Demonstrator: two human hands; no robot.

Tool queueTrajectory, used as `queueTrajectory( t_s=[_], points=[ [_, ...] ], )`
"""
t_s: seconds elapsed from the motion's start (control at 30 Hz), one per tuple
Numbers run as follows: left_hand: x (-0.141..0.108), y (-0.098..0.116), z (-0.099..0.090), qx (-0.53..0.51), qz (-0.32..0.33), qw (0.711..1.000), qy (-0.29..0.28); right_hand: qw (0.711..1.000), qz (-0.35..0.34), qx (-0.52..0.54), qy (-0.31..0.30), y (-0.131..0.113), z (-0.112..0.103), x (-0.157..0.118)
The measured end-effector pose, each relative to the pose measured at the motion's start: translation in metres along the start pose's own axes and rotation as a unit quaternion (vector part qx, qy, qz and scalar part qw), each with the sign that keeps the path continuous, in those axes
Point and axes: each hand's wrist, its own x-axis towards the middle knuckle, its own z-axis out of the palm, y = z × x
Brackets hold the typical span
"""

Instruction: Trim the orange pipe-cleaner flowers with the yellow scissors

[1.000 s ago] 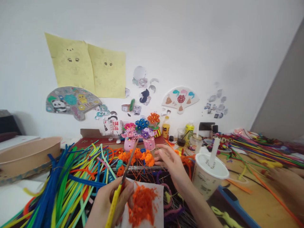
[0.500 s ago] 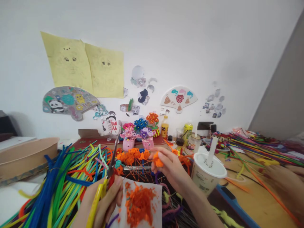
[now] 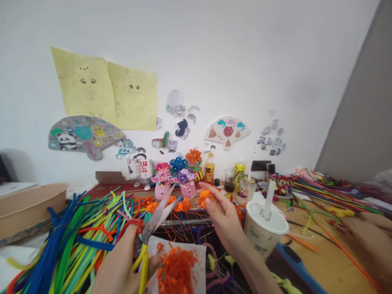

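Note:
My left hand (image 3: 118, 261) grips a pair of scissors (image 3: 154, 220) by its yellow handles, with something red beside the fingers. The blades are spread and point up towards the right hand. Between the thumb and fingers of my right hand (image 3: 226, 222) is a small fuzzy orange pipe-cleaner flower (image 3: 204, 197). The scissor tips are apart from it. Below lies a white sheet of paper (image 3: 200, 252) bearing a heap of orange fuzz clippings (image 3: 177, 267). More orange flowers (image 3: 183, 205) on thin stems stand behind the paper, partly hidden by the blades.
Bundles of coloured pipe cleaners (image 3: 73, 241) lie at left beside a beige basin (image 3: 33, 204). A lidded drink cup (image 3: 265, 228) with a straw stands by my right forearm. Potted fuzzy flowers (image 3: 186, 190) line the back. Another person's hand (image 3: 364, 232) rests at far right.
The scissors have swung rightwards and their blades have parted, with the left hand turning along. My right hand still pinches the orange flower. The view has shifted slightly.

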Motion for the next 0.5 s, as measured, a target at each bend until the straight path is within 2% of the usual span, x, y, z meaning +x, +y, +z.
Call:
queueTrajectory(
  t_s=[0.1, 0.17, 0.3, 0.5],
  points=[
    [-0.0025, 0.0053, 0.0038, 0.143, 0.025, 0.989, -0.014, 1.000, -0.021, -0.007, -0.006, 0.0009, -0.0006, -0.0012],
    [-0.0031, 0.0052, 0.0063, 0.186, 0.038, 0.981, -0.038, 0.999, -0.029, -0.005, -0.014, 0.0008, 0.0003, -0.0023],
    [-0.0029, -0.0015, 0.0094, 0.212, 0.071, 0.973, -0.059, 0.998, -0.037, 0.013, -0.043, -0.0007, 0.0032, -0.0035],
    [-0.0012, 0.0000, 0.0069, 0.217, 0.055, 0.973, -0.060, 0.997, -0.049, 0.017, -0.057, -0.0010, 0.0033, -0.0033]
  ],
)
